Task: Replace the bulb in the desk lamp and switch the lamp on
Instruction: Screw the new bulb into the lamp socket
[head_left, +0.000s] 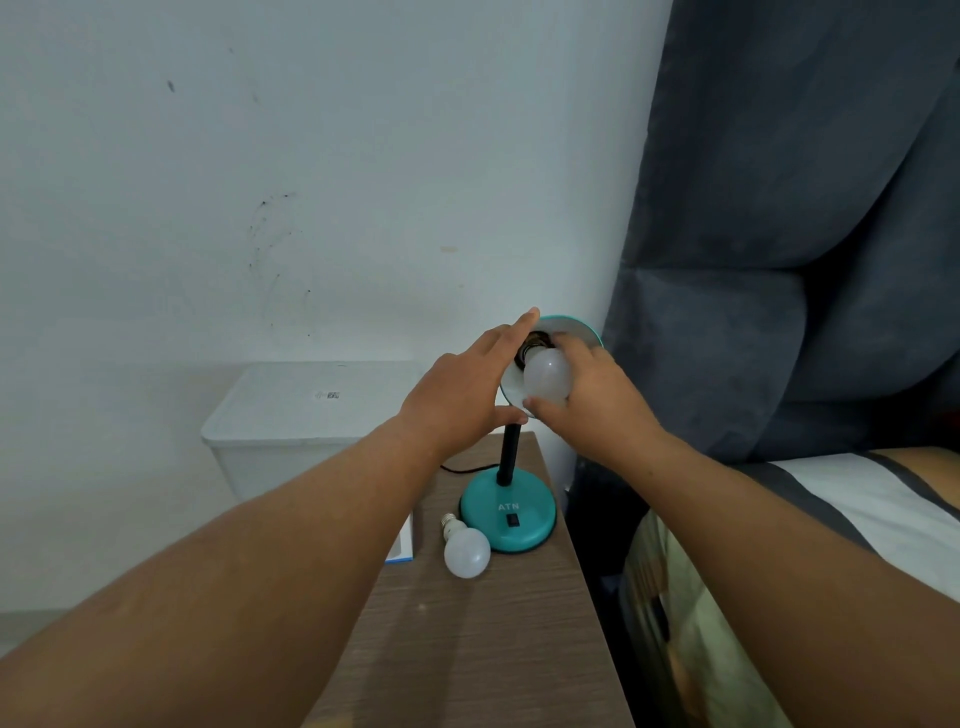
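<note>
A teal desk lamp stands on a wooden bedside table (483, 639), its round base (506, 512) carrying a black switch (513, 520). Its shade (574, 330) is tipped toward me, unlit. My left hand (462, 387) grips the shade's left rim, thumb below and fingers over the top. My right hand (587, 395) is closed around a white bulb (545, 376) whose neck sits at the socket inside the shade. A second white bulb (466, 548) lies loose on the table just left of the base, screw cap pointing away.
A blue and white box (402, 545) rests on the table's left edge, partly under my left forearm. A white lidded bin (306, 415) stands behind against the wall. A dark padded headboard (779, 234) and bed (831, 519) lie to the right. The black cord (457, 470) trails behind the base.
</note>
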